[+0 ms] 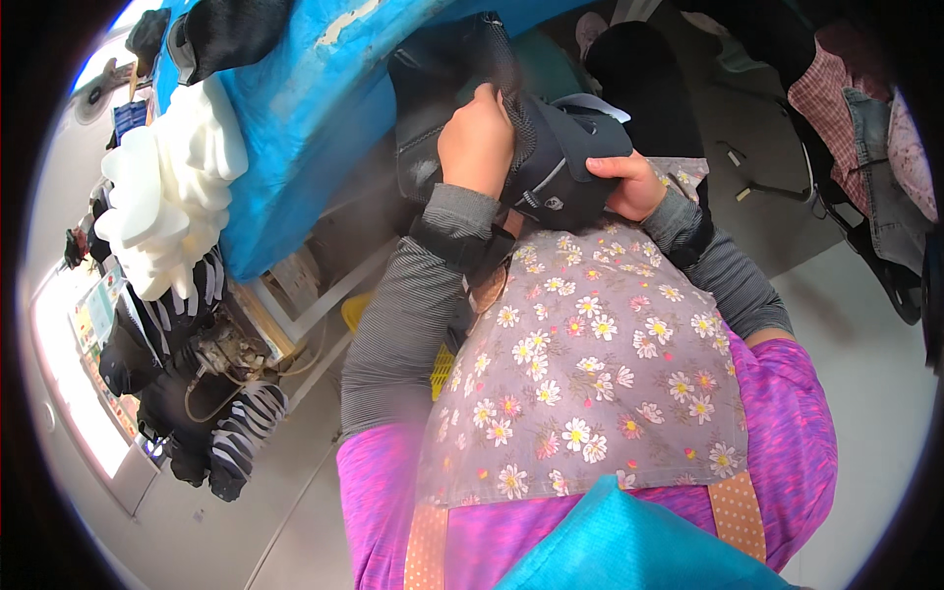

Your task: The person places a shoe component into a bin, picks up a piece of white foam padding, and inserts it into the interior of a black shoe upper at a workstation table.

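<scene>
A black fabric article (565, 162) with mesh edging, pale trim lines and a small light emblem lies across my lap, over the floral apron (590, 364). Its exact kind is hard to make out. My left hand (477, 143) is closed, pinching the mesh-edged part near its top. On the other side my right hand (631, 184) grips the article's edge, thumb lying on top and fingers hidden underneath. A white piece (593, 106) shows at its far edge. Further left, more black mesh material (418, 118) spreads beside my left hand.
Blue sheeting (295, 128) covers the surface ahead and to the left. White foam-like shapes (177, 187) are heaped on it, near a black cap-like piece (231, 34). Striped black-and-white pieces (246, 438) sit lower left. A chair with clothing (860, 147) stands at right.
</scene>
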Motion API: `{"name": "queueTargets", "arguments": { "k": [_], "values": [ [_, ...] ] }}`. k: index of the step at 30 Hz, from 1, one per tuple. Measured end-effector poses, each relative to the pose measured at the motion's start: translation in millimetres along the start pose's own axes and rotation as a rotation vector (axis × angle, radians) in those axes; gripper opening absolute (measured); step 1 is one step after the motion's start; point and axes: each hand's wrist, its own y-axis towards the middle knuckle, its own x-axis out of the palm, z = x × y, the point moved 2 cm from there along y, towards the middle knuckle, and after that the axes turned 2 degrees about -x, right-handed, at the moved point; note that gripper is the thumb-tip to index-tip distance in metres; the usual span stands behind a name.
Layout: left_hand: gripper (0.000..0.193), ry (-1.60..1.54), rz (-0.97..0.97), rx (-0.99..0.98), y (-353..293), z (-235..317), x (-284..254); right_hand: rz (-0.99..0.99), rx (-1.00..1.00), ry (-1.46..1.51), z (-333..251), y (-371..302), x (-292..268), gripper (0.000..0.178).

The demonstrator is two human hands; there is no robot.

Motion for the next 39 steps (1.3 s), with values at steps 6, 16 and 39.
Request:
{"name": "queueTargets", "arguments": {
  "k": [6,16,39],
  "values": [
    [0.023,-0.084,-0.074,-0.012,14,-1,14,-0.018,0.0,0.008,3,1,-4,0.045],
    [0.032,-0.046,0.188,-0.093,-1,14,-20,-0.01,-0.011,0.028,1,-4,-1,0.046],
    [0.035,-0.139,0.097,-0.144,-1,7,-3,0.054,0.034,0.062,0,4,-3,0.043]
  ]
}}
